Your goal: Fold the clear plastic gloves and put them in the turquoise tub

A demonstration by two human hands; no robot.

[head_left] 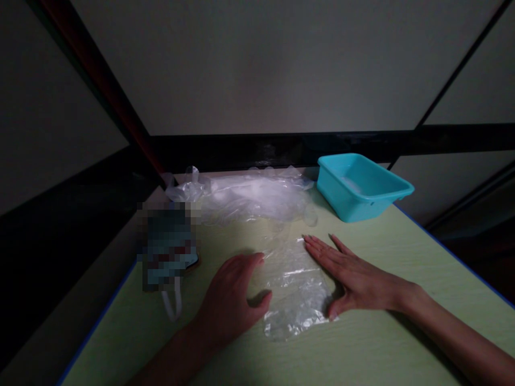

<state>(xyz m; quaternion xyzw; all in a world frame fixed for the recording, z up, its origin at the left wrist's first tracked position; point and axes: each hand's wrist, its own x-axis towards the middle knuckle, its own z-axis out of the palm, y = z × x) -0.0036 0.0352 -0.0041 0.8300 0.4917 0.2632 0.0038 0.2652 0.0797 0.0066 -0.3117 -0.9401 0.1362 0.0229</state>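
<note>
Left hand (pixel 231 300) lay flat, fingers together, at the left edge of a clear plastic bag (pixel 295 284) on the desk (pixel 382 343); right hand (pixel 348 276), fingers slightly apart, pressed its right edge. Smoothing probably called for even outward pressure.

Green table (pixel 402 279) bears clear bag (pixel 298 289), plastic heap (pixel 249 198), teal tub (pixel 362 185).

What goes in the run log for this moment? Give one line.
left hand: flat beside plastic bag | right hand: pressing bag's right edge | bag: flat on table | behind: plastic pile, teal tub
</note>
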